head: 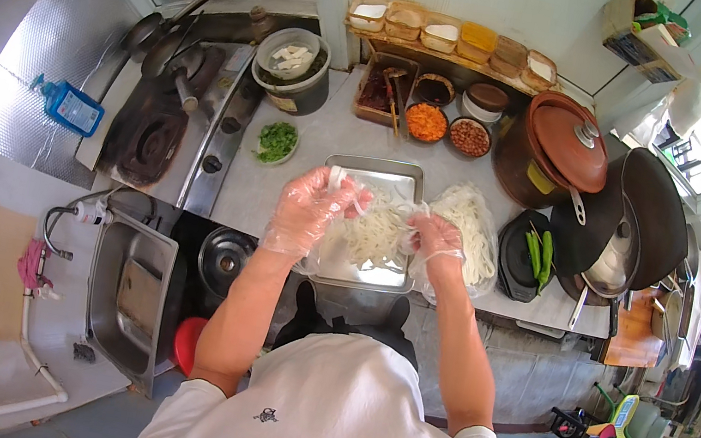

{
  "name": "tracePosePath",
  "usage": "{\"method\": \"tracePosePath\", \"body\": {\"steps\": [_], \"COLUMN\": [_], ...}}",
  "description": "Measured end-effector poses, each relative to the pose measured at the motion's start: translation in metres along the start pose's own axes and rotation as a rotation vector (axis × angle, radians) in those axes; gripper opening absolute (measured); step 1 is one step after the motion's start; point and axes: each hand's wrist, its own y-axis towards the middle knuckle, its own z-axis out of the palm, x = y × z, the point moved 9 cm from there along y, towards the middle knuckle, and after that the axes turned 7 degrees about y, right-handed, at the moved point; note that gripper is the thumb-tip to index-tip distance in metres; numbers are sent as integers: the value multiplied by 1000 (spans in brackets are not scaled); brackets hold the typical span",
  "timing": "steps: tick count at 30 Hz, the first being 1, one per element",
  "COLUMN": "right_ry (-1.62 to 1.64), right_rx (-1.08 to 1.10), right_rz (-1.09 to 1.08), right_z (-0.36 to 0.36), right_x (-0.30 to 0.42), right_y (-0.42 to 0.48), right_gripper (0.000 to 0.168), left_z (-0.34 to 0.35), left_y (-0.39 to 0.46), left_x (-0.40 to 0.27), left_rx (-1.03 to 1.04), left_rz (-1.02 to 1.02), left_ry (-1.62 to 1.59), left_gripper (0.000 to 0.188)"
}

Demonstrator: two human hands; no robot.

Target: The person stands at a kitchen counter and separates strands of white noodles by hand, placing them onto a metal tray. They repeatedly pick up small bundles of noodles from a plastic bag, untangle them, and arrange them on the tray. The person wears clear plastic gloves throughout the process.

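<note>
My left hand, in a clear plastic glove, holds a few white noodle strands above the left side of a rectangular steel tray. Gloved the same way, my right hand has its fingers closed on noodle strands at the tray's right side. Loose white noodles lie in the tray between the hands. A clear plastic bag of white noodles rests just right of the tray, partly behind my right hand.
Chopped greens, diced carrot and reddish-brown diced food stand in bowls behind the tray. A lidded clay pot, green chillies on a black plate and a wok are to the right. A gas stove and sink lie left.
</note>
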Motion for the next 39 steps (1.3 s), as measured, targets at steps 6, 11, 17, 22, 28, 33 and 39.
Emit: {"method": "tracePosePath", "body": {"steps": [6, 11, 17, 22, 28, 33, 39], "right_ry": [145, -87, -401, -403, -447, -1149, -208], "right_rx": [224, 182, 81, 54, 112, 92, 309], "right_rz": [-42, -239, -208, -284, -372, -682, -20], "right_z": [64, 73, 34, 38, 53, 52, 46], "right_x": [37, 50, 26, 65, 72, -22, -55], "right_y": [-16, -25, -7, 0, -9, -56, -29], "right_gripper": [19, 19, 20, 22, 21, 27, 44], "left_z": [10, 14, 4, -4, -8, -2, 11], "left_y": [10, 5, -15, -30, -27, -18, -10], "left_x": [52, 36, -37, -74, -65, -40, 37], "left_rx": [61, 110, 57, 43, 32, 77, 212], "left_rz": [-86, -73, 103, 194, 151, 101, -81], "left_ry": [65, 42, 85, 51, 74, 140, 34], "left_gripper": [20, 21, 21, 21, 22, 23, 21]}}
